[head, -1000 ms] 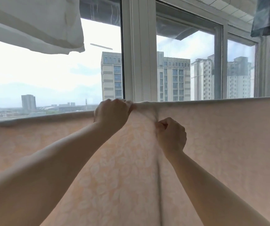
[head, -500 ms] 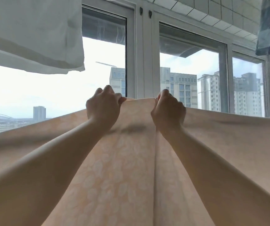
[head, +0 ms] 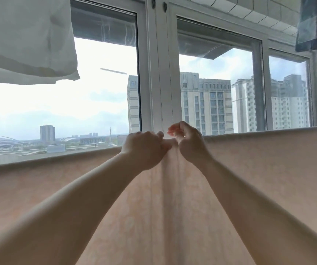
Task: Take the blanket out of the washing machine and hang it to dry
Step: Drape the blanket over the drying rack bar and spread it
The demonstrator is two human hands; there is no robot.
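Head view. Item: pale peach blanket (head: 249, 178) with a faint leaf pattern, thin woven cloth, draped over a horizontal support hidden under its top fold; it spans the frame from left to right and hangs down toward the camera. A bunched vertical crease runs down from the top edge between the two hands.

Left hand (head: 144, 150): fingers curled, gripping the bunched cloth at the top edge. Right hand (head: 188, 142): raised just beside the left, fingers loosely curled and parted above the edge; whether they pinch any cloth cannot be told, and the heel of the hand seems to rest on the fabric.

Step in hand, as judged: spreading and evening the blanket along its support. Done well, the gathered crease at the centre is drawn out sideways, one hand anchoring while the other slides along the top edge, so the cloth lies in a single flat layer and both falls hang level. Risk: pulling too hard one way may drag the whole blanket off balance.

Surroundings: white-framed window (head: 161, 73) directly behind, showing tall apartment blocks and cloudy sky. White fabric (head: 25, 44) hangs at upper left; blue-grey checked cloth (head: 314, 23) and a dark garment at upper right. Tiled ceiling above.
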